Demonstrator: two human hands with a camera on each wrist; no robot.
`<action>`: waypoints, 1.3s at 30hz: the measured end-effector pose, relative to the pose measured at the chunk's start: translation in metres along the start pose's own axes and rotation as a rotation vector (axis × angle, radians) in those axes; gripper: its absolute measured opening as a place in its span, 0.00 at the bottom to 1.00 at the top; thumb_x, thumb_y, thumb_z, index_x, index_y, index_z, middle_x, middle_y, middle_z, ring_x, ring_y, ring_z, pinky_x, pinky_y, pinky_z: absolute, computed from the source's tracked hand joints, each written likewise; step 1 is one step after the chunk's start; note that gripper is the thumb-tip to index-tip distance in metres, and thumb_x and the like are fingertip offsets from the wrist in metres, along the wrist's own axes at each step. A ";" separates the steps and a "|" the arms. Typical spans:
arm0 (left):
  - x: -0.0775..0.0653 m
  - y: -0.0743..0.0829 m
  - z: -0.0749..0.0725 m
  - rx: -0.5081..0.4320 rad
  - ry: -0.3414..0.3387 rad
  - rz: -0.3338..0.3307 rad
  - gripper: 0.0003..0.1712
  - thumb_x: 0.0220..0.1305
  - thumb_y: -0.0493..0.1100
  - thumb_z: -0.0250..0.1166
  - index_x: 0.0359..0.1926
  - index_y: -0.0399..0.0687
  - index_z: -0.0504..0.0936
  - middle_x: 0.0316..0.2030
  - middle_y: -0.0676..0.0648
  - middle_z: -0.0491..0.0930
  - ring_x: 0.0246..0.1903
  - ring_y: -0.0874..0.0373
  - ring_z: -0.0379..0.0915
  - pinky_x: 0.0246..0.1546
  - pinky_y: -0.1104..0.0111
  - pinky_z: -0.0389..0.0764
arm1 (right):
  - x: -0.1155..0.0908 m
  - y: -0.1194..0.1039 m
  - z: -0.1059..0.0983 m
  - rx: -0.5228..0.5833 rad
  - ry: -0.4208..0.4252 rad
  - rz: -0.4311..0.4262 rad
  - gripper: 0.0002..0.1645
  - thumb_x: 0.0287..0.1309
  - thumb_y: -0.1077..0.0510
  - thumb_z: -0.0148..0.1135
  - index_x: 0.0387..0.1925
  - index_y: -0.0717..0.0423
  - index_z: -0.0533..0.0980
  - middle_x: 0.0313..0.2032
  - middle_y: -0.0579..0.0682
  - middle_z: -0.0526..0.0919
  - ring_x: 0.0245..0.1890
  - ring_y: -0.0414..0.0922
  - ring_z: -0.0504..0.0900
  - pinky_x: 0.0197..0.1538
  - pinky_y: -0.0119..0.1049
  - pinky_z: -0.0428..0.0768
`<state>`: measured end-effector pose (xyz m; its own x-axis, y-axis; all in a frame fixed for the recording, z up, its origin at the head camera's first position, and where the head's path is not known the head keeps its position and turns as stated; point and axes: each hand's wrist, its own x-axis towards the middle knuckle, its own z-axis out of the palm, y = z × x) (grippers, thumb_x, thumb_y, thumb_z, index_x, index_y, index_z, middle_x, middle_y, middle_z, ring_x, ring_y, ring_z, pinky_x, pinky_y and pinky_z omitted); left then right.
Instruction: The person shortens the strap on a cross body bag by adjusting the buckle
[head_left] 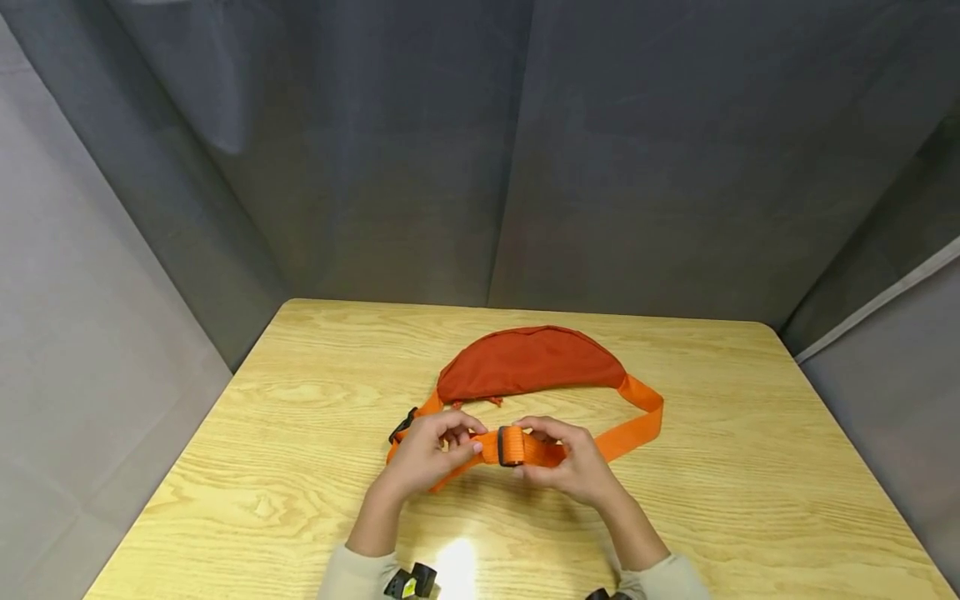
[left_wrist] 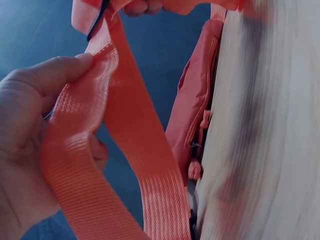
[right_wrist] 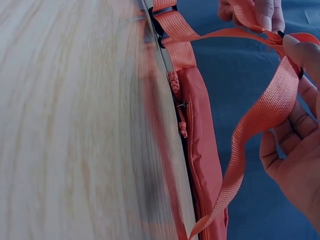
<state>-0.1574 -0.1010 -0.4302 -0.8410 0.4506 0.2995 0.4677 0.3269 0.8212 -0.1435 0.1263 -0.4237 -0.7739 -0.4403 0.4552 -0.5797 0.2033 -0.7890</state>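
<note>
A red waist bag (head_left: 531,363) lies on the table, its orange strap (head_left: 632,435) looping toward me. Between my hands, the strap runs through a black slide buckle (head_left: 501,447), held a little above the tabletop. My left hand (head_left: 429,454) pinches the strap just left of that buckle; in the left wrist view the thumb presses on the webbing (left_wrist: 82,115). My right hand (head_left: 570,462) grips the strap at the buckle's right side, thumb and fingers around the folded webbing. A black side-release clip (head_left: 403,425) sits on the strap beyond my left hand.
The wooden table (head_left: 300,358) bears the bag near its far half. Grey cloth walls (head_left: 390,167) stand behind the table and at both sides. Zipper pulls (right_wrist: 183,125) hang from the bag's near edge.
</note>
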 end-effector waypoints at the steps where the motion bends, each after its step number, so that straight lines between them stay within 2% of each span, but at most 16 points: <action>1: 0.000 -0.001 -0.002 0.003 -0.007 0.002 0.08 0.52 0.42 0.62 0.36 0.54 0.78 0.21 0.56 0.71 0.21 0.62 0.66 0.19 0.70 0.69 | 0.000 0.000 0.000 -0.006 0.000 -0.001 0.27 0.33 0.67 0.70 0.41 0.61 0.73 0.34 0.53 0.78 0.29 0.51 0.76 0.32 0.44 0.74; 4: -0.002 -0.002 -0.007 0.027 -0.029 -0.006 0.08 0.52 0.43 0.62 0.36 0.55 0.79 0.21 0.57 0.72 0.20 0.63 0.67 0.19 0.71 0.70 | 0.000 0.000 0.000 -0.023 0.002 -0.009 0.27 0.32 0.66 0.71 0.41 0.61 0.73 0.34 0.52 0.78 0.29 0.50 0.75 0.31 0.42 0.73; 9: -0.004 -0.006 -0.016 0.064 -0.067 -0.062 0.07 0.52 0.43 0.62 0.35 0.57 0.80 0.22 0.57 0.72 0.20 0.63 0.66 0.20 0.71 0.70 | -0.002 0.000 -0.001 -0.054 0.010 -0.018 0.28 0.29 0.66 0.71 0.40 0.61 0.74 0.34 0.51 0.78 0.26 0.47 0.74 0.31 0.38 0.73; 17: -0.008 -0.012 -0.028 0.045 -0.073 -0.147 0.07 0.52 0.43 0.62 0.34 0.59 0.80 0.23 0.55 0.73 0.20 0.61 0.66 0.21 0.70 0.71 | -0.003 0.001 -0.003 -0.045 -0.007 0.016 0.28 0.30 0.66 0.71 0.40 0.61 0.74 0.35 0.52 0.78 0.25 0.46 0.73 0.25 0.34 0.74; 21: -0.009 -0.008 -0.022 0.102 -0.046 -0.128 0.11 0.49 0.42 0.65 0.37 0.58 0.79 0.29 0.57 0.74 0.28 0.62 0.69 0.29 0.67 0.72 | -0.002 0.001 -0.002 -0.046 0.004 0.015 0.28 0.29 0.66 0.71 0.40 0.60 0.74 0.35 0.51 0.78 0.26 0.45 0.73 0.26 0.35 0.74; 22: -0.009 -0.005 -0.020 0.137 -0.035 -0.113 0.13 0.48 0.43 0.66 0.39 0.58 0.79 0.31 0.57 0.74 0.32 0.61 0.69 0.35 0.65 0.72 | -0.002 0.001 -0.002 -0.039 0.005 0.022 0.28 0.30 0.66 0.71 0.40 0.60 0.74 0.36 0.51 0.78 0.26 0.45 0.74 0.26 0.35 0.74; 25: -0.007 0.006 -0.012 0.248 -0.010 -0.062 0.22 0.43 0.47 0.69 0.43 0.60 0.77 0.38 0.59 0.71 0.42 0.62 0.64 0.42 0.61 0.67 | 0.000 -0.001 -0.001 -0.006 0.001 0.039 0.27 0.32 0.65 0.71 0.41 0.59 0.74 0.37 0.51 0.78 0.28 0.45 0.74 0.24 0.35 0.75; 27: -0.005 0.012 -0.006 0.292 0.004 -0.015 0.26 0.39 0.51 0.70 0.45 0.60 0.76 0.40 0.59 0.69 0.44 0.62 0.61 0.43 0.60 0.64 | 0.001 -0.002 -0.001 0.016 -0.007 0.038 0.27 0.33 0.64 0.71 0.42 0.60 0.74 0.38 0.52 0.78 0.28 0.46 0.75 0.21 0.35 0.76; 31: 0.000 0.017 0.004 0.278 0.001 0.062 0.31 0.35 0.55 0.71 0.46 0.61 0.75 0.41 0.63 0.68 0.45 0.65 0.61 0.43 0.63 0.65 | 0.002 -0.003 0.001 -0.011 -0.015 -0.003 0.26 0.34 0.64 0.70 0.42 0.61 0.74 0.37 0.52 0.78 0.29 0.46 0.75 0.26 0.36 0.75; 34: 0.003 0.015 0.010 0.251 -0.003 0.096 0.30 0.35 0.55 0.71 0.45 0.61 0.74 0.41 0.64 0.71 0.44 0.67 0.63 0.51 0.61 0.60 | 0.002 -0.004 0.001 -0.016 -0.017 -0.006 0.26 0.34 0.64 0.70 0.41 0.62 0.74 0.36 0.52 0.78 0.29 0.47 0.75 0.27 0.37 0.75; 37: 0.005 0.013 0.014 0.230 0.007 0.106 0.29 0.35 0.52 0.72 0.44 0.59 0.75 0.40 0.63 0.73 0.41 0.67 0.66 0.55 0.60 0.54 | 0.001 -0.004 0.002 -0.010 -0.012 -0.001 0.26 0.34 0.64 0.70 0.41 0.62 0.74 0.36 0.52 0.78 0.28 0.47 0.75 0.25 0.36 0.75; 39: 0.004 0.011 0.015 0.219 0.012 0.094 0.29 0.34 0.52 0.73 0.43 0.59 0.75 0.39 0.63 0.73 0.38 0.67 0.67 0.52 0.62 0.59 | 0.001 -0.004 0.002 -0.016 -0.015 -0.013 0.25 0.34 0.64 0.70 0.41 0.62 0.74 0.36 0.53 0.78 0.28 0.47 0.76 0.25 0.36 0.75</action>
<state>-0.1518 -0.0830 -0.4267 -0.7937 0.4779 0.3762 0.5906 0.4575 0.6648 -0.1413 0.1234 -0.4207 -0.7623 -0.4560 0.4593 -0.5939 0.2109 -0.7764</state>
